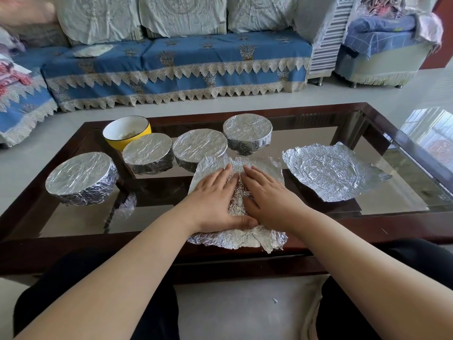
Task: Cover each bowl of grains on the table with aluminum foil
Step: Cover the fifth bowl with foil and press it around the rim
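Note:
A crinkled sheet of aluminum foil (259, 238) lies flat at the near edge of the glass table. My left hand (215, 197) and my right hand (267, 195) press on it side by side, fingers straight. Several bowls stand wrapped in foil behind it: one at the left (81, 177), two in the middle (147, 152) (199, 147), one further back (247, 132). A yellow bowl (127, 131) with grains inside stands uncovered at the back left. A second loose foil sheet (331, 173) lies to the right.
The glass table has a dark wooden frame (397, 141). A blue-covered sofa (176, 69) runs behind it. A small foil scrap (275, 300) lies on the floor between my knees.

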